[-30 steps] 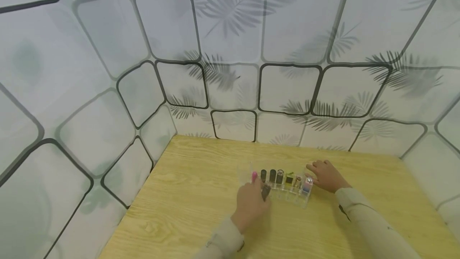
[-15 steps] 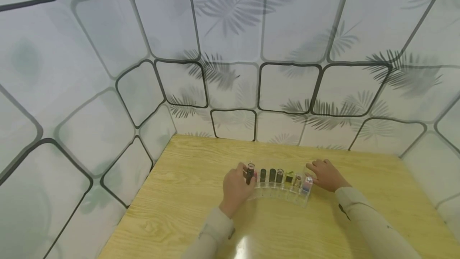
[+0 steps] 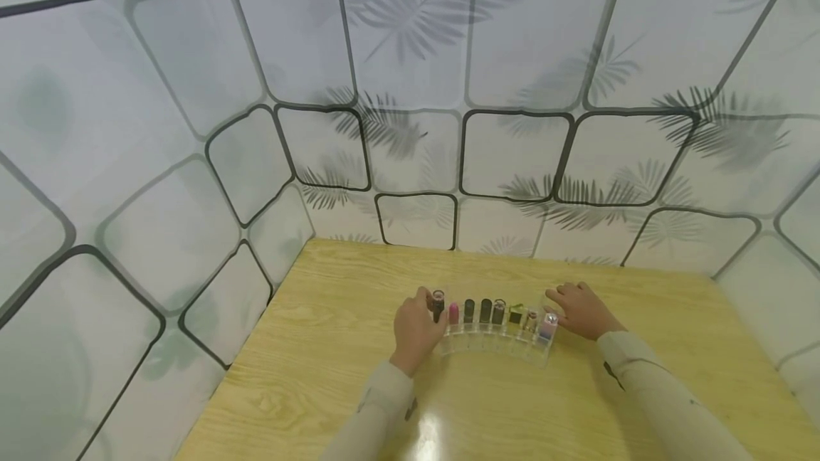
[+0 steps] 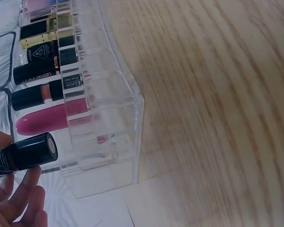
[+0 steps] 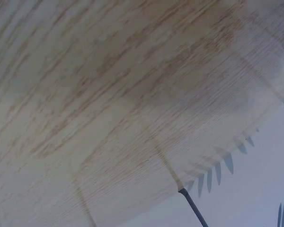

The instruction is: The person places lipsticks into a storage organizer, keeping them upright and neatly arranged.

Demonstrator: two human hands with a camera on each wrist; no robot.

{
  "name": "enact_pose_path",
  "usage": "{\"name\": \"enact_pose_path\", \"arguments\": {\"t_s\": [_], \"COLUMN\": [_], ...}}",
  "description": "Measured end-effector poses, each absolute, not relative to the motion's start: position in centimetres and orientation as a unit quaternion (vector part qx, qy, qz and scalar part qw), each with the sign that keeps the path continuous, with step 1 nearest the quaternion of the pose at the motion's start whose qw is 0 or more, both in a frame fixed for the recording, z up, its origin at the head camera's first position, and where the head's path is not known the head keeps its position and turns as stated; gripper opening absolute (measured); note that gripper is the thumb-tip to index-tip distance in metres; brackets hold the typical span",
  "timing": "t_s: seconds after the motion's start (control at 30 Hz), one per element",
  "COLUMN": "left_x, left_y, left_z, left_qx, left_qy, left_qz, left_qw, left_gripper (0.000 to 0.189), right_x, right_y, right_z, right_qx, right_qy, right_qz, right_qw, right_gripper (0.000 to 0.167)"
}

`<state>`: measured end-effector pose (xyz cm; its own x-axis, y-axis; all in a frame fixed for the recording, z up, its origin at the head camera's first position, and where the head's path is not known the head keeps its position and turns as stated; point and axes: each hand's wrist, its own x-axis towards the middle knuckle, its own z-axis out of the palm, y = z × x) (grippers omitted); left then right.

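Observation:
My left hand (image 3: 415,333) pinches a black lipstick (image 4: 23,153) with a clear top between thumb and fingers. The lipstick is upright at the left end of a clear acrylic lipstick organizer (image 4: 138,123), and its round base points toward the slots in the left wrist view. Beside it in the back row stands a pink lipstick (image 3: 453,314). Further right come several black tubes (image 3: 486,311), a gold-and-black one (image 3: 515,315) and a pink-and-blue one (image 3: 547,326). My right hand (image 3: 579,311) holds the organizer's right end, fingers at its back corner; the right wrist view does not show this hand.
The organizer stands on a wood-grain table (image 3: 333,347), its lower front row (image 3: 493,343) facing me. Behind and to the left rise walls (image 3: 410,155) covered in a pale cloth with dark outlines and leaf prints.
My left hand has turned the black lipstick upright and carried it left, from in front of the organizer to its left end, uncovering the pink lipstick. The right hand stays put.

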<state>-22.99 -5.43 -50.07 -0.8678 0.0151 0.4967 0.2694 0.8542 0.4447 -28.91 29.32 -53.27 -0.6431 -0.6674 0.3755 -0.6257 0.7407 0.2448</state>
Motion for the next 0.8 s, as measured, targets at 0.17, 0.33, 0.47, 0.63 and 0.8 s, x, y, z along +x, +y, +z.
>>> {"name": "enact_pose_path", "arguments": {"t_s": [0.17, 0.33, 0.47, 0.63, 0.8], "left_x": [-23.4, -23.6, -23.7, -24.0, -24.1], "left_y": [-5.3, -5.1, -5.2, -5.2, -5.1], "left_z": [-50.9, -51.3, -51.7, -51.9, -51.9], "left_qx": [-0.067, -0.059, -0.054, -0.047, -0.045], "left_qy": [-0.934, -0.936, -0.938, -0.940, -0.941], "left_qz": [-0.254, -0.243, -0.231, -0.222, -0.218], "left_qw": [0.244, 0.249, 0.254, 0.254, 0.254], "left_gripper": [0.027, 0.027, 0.027, 0.028, 0.029], "right_x": [-28.9, -28.9, -28.9, -29.0, -28.9], "right_y": [29.4, 29.4, 29.4, 29.3, 29.3], "right_z": [-53.2, -53.2, -53.2, -53.1, -53.1], "right_qx": [0.356, 0.355, 0.354, 0.352, 0.350], "right_qy": [-0.906, -0.908, -0.911, -0.911, -0.912], "right_qz": [-0.049, -0.054, -0.052, -0.050, -0.053], "right_qw": [0.223, 0.214, 0.207, 0.208, 0.208], "right_gripper": [0.065, 0.040, 0.030, 0.029, 0.030]}}
